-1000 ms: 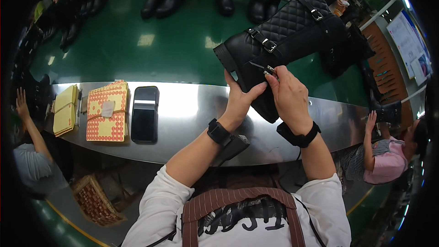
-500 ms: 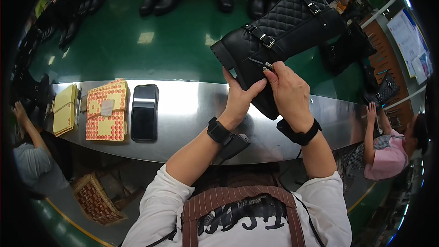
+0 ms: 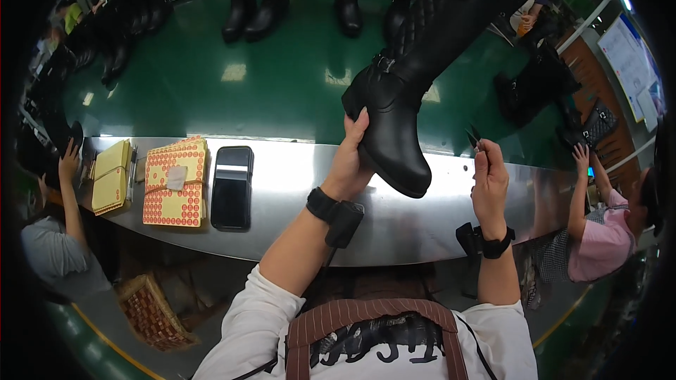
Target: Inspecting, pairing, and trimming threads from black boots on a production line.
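My left hand [image 3: 352, 155] is closed round the heel and sole side of a tall black leather boot [image 3: 394, 127]. The boot tilts, its toe pointing down towards me over the steel edge and its shaft rising to the upper right. A quilted panel and buckled straps show on its far side. Off to the right, apart from the boot, my right hand [image 3: 491, 179] pinches a small metal tool [image 3: 474, 135] with two slim pointed tips, like tweezers or snips. The fingers hide most of its body.
On the steel edge [image 3: 296, 197] lie a phone [image 3: 232, 186], a banded stack of red-dotted yellow cards [image 3: 174, 183] and yellow pads [image 3: 110, 177]. More black boots [image 3: 260, 10] stand along the green table [image 3: 183, 84]. Co-workers are at both sides; a wicker basket [image 3: 155, 313] sits below left.
The boot has been turned, its buckled side now facing away and its toe swung towards me. My right hand has moved off the boot to the right with the small tool.
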### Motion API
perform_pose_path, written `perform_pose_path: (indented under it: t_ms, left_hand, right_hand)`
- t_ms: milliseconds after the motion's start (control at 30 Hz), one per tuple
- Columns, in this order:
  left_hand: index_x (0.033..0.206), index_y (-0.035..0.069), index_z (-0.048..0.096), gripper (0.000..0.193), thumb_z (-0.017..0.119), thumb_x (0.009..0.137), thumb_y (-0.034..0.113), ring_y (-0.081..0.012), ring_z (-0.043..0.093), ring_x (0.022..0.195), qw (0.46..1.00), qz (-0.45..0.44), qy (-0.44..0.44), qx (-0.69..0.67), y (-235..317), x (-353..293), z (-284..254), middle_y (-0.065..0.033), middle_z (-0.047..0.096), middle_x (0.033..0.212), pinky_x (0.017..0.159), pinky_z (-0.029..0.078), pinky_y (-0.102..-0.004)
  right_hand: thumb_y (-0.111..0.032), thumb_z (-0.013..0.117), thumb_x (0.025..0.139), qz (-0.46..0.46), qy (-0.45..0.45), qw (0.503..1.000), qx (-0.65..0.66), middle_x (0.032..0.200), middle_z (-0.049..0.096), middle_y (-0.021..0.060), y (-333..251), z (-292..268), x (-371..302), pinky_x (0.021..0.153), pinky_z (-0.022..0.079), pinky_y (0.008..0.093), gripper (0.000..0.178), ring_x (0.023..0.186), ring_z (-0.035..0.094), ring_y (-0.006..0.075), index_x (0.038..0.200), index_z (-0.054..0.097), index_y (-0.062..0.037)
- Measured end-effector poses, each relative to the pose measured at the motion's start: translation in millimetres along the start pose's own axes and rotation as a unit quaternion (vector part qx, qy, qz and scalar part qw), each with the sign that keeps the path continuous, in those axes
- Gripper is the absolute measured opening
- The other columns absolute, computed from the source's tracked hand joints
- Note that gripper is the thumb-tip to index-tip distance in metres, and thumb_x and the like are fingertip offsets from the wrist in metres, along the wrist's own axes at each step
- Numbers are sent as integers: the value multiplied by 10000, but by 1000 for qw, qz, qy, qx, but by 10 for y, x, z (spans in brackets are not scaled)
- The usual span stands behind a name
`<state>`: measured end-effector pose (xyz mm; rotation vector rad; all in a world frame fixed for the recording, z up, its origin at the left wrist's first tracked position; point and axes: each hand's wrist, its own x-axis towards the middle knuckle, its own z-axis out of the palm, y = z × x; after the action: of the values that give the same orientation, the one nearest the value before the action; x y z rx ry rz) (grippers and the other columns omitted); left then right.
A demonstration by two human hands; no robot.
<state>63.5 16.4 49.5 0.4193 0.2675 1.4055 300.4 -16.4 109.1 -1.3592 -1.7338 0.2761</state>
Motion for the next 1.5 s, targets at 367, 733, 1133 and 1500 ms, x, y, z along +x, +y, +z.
perform_pose_path:
  t_ms: [367,733,1133,1500]
  left_hand:
    - [1298,-42,510,640,312,1027,502,-350,667,951,982,-109,-106,-114,32,-24,-85,-248,622,1095,875,568,-515]
    - [1283,-42,509,421,557,981,247,-235,655,936,976,-134,-91,-148,-12,-110,32,-198,602,1115,819,586,-322]
    - [1315,-60,467,462,543,985,255,-252,645,935,970,-138,-109,-167,-2,-125,75,-200,585,1107,840,600,-348]
    - [1380,-72,334,597,551,985,319,-268,593,991,964,-144,-163,-156,-11,-94,1,-203,466,1181,893,601,-385]
  right_hand:
    - [-311,413,1071,27,-114,989,93,750,461,8,-31,309,83,618,362,259,304,674,416,95,1126,522,-33]
    - [-285,424,1064,74,-115,977,164,848,612,161,-88,685,74,692,458,395,280,779,612,310,1111,484,-15]
    - [-304,462,1046,47,-103,984,139,813,622,175,-206,655,209,666,461,411,288,744,615,357,1065,539,-27]
    - [-300,476,1039,39,-102,993,53,794,616,178,-247,574,217,646,454,422,265,733,606,369,1054,536,-42]
